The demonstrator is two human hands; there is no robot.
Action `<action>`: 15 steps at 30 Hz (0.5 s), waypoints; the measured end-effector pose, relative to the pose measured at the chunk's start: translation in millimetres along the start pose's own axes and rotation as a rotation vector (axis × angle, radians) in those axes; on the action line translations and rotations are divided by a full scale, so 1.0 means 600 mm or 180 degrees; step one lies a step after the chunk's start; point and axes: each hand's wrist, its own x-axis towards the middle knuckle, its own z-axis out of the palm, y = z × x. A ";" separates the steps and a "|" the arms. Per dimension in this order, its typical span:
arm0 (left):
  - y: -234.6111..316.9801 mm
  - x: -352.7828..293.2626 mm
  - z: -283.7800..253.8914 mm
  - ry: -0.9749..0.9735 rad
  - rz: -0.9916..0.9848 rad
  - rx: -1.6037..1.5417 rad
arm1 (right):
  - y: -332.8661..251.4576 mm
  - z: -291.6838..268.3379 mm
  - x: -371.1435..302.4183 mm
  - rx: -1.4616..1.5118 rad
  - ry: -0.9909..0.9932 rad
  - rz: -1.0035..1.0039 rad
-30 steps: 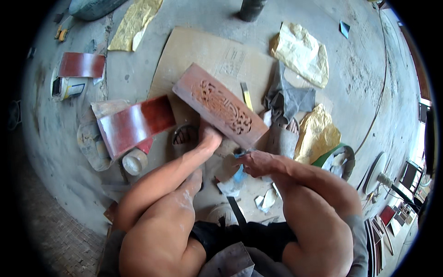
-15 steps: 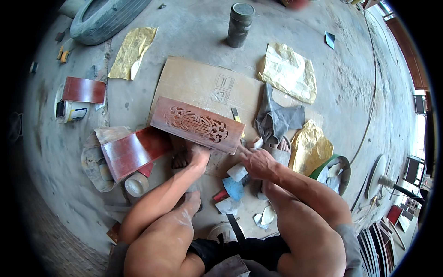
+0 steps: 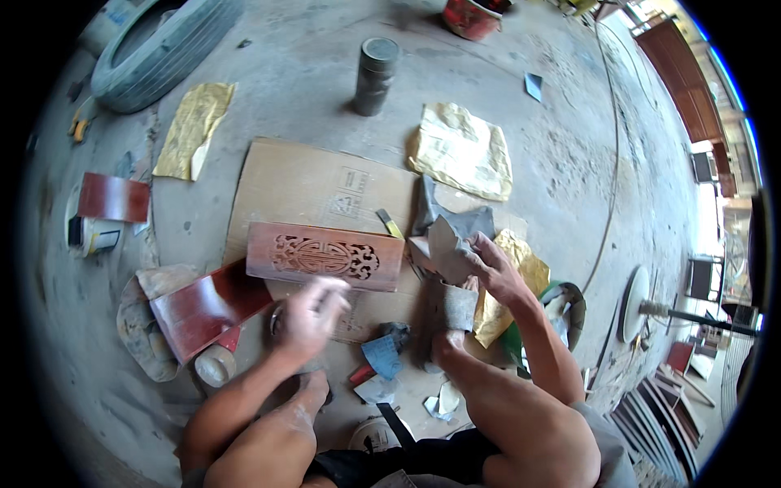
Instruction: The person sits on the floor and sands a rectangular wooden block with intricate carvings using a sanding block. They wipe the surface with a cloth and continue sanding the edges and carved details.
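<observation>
A reddish-brown wooden panel point(image 3: 321, 256) with an openwork carved medallion lies on flattened cardboard point(image 3: 285, 183) in front of me. My right hand point(image 3: 490, 264) pinches a folded grey sheet, which looks like sandpaper point(image 3: 446, 248), above my right foot. My left hand point(image 3: 313, 315) hovers at the panel's near edge, its fingers smeared by motion; whether it touches the wood I cannot tell. A cutter or scraper with a yellow handle point(image 3: 393, 226) rests just beyond the panel's right end. Behind the sheet is a crumpled dark grey cloth point(image 3: 468, 221).
Glossy red boards point(image 3: 207, 313) lie at left beside a tape roll point(image 3: 215, 365). Scraps of blue sandpaper point(image 3: 382, 356) are between my feet. Yellowish paper sheets point(image 3: 464, 150), a dark tumbler point(image 3: 376, 77) and a tyre point(image 3: 167, 57) are farther off. A round green-rimmed container point(image 3: 576, 313) stands at right.
My right hand has left the panel's right end and now holds up the grey sheet farther right. My left hand has drawn back from under the near edge. The whole view has shifted.
</observation>
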 end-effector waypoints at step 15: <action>0.054 0.144 -0.125 -0.0458 0.0140 0.2320 | 0.053 0.058 -0.026 0.2847 -0.0666 0.0111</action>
